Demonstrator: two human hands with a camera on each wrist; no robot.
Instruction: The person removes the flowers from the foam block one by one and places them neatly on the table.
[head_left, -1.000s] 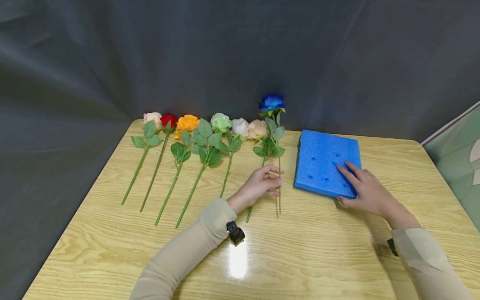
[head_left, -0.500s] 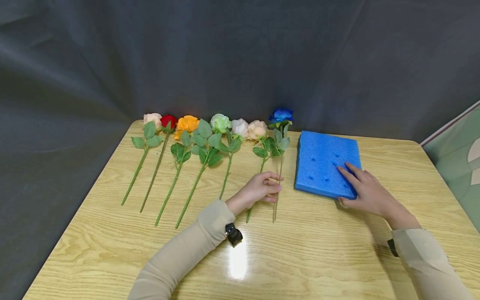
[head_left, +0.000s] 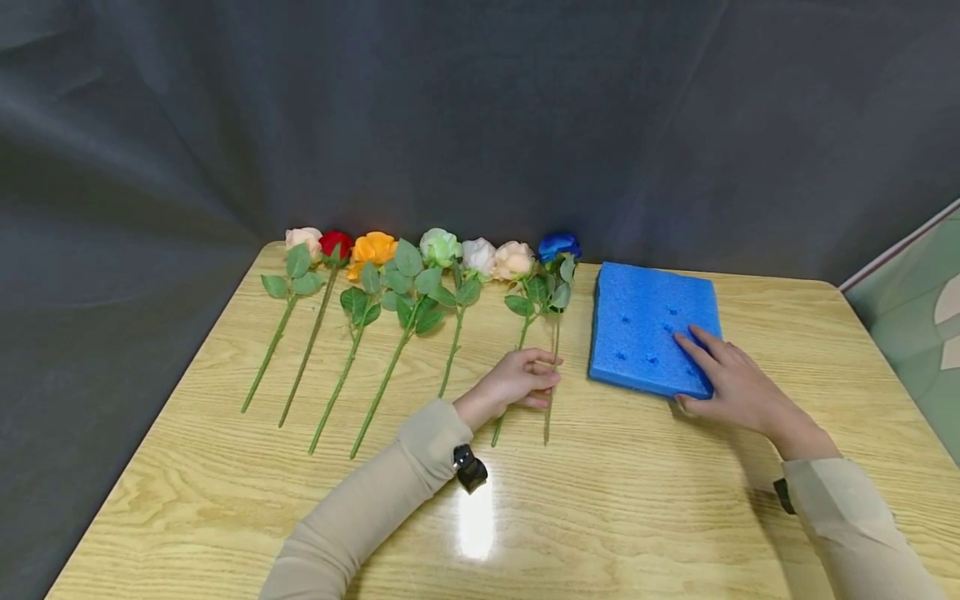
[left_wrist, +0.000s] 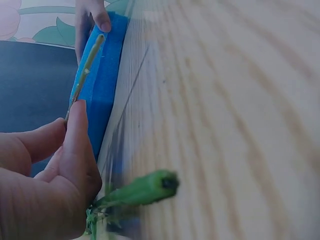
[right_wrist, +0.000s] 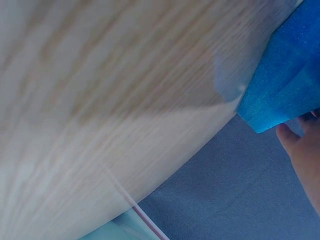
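Note:
Thumb and fingers of my left hand (head_left: 513, 382) pinch the lower stem of a blue rose (head_left: 558, 247). The rose's head points to the far table edge, right of the peach rose (head_left: 514, 261). In the left wrist view, the bare stem end (left_wrist: 89, 64) sticks out past the fingertips. My right hand (head_left: 738, 392) rests with spread fingers on the right front corner of a blue foam block (head_left: 648, 292), its thumb at the front side. Several small holes dot the block's top. In the right wrist view only part of that hand and a block corner show.
Left of the blue rose, more roses lie in a row on the wooden table (head_left: 600, 500): pink (head_left: 303, 242), red (head_left: 336, 244), orange (head_left: 374, 247), green (head_left: 440, 247) and white (head_left: 479, 257). Behind the table hangs a dark cloth (head_left: 480, 108).
The blue rose has come down toward the table, its head dropping level with the row and its stem end shifting slightly left and nearer. My right hand stays on the foam block.

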